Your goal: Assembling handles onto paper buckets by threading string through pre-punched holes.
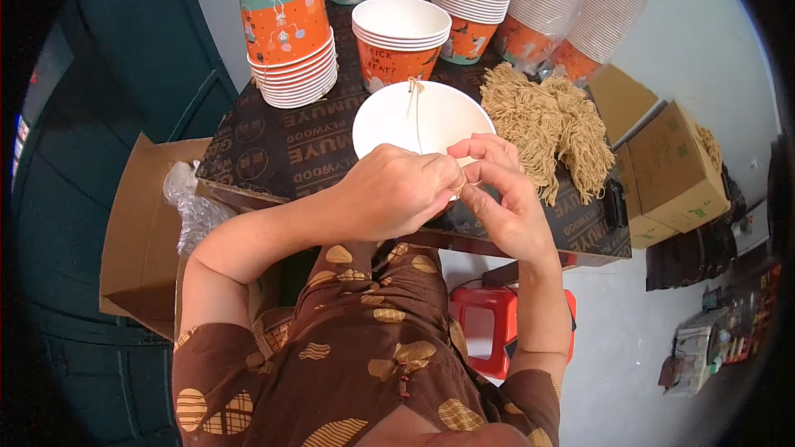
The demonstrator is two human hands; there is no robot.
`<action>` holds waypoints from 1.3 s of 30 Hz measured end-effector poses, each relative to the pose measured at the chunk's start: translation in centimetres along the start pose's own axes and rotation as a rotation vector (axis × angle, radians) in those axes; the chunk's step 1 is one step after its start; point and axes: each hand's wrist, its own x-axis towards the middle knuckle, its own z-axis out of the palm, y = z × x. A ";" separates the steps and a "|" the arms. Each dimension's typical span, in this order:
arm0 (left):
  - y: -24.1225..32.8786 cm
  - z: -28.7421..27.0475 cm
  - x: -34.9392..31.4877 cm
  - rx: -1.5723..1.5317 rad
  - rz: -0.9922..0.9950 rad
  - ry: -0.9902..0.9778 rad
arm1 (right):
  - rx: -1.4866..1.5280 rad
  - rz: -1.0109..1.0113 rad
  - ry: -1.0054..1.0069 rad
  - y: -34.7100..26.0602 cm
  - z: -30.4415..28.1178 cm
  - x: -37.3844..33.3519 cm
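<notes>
Head view: I was tying string at the near rim of a white bucket.
My left hand [396, 192] was curled shut and my right hand [507, 199] pinched closed, both on the string [414, 112] at the bucket's [389, 120] near rim, on the board's near edge; its far end hung through the far rim. I judged steady tension and small fingertip pulls best. Spare twine [551, 120] lay right.

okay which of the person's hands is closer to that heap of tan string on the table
Right. The right hand works at the white bucket's near rim, just below and left of the heap of tan string. The left hand sits farther left, beyond the right hand.
</notes>
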 end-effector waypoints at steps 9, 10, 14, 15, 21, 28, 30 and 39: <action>0.2 -0.1 -0.1 -0.022 -0.067 -0.007 | -0.001 0.011 0.097 -0.5 1.0 -0.5; 0.2 -0.2 -0.1 -0.052 -0.101 -0.026 | -0.127 -0.031 0.179 -0.9 1.3 -0.7; 0.4 -0.5 0.2 -0.114 -0.183 -0.052 | -0.480 -0.132 0.335 -2.3 2.5 -1.5; 0.3 -0.5 0.1 -0.113 -0.186 -0.049 | -0.559 -0.141 0.378 -2.5 2.8 -1.8; 0.5 -0.1 0.2 -0.120 -0.214 -0.003 | -0.597 -0.147 0.354 -3.3 3.3 -2.6; 0.7 -0.5 0.7 -0.139 -0.400 -0.067 | -0.549 -0.161 0.350 -3.1 3.7 -3.2; 0.6 -0.8 1.1 -0.148 -0.431 -0.089 | -0.534 -0.165 0.344 -2.5 3.8 -3.4; 0.2 -1.2 1.4 -0.258 -0.521 -0.112 | -0.512 -0.170 0.349 -0.5 3.3 -4.0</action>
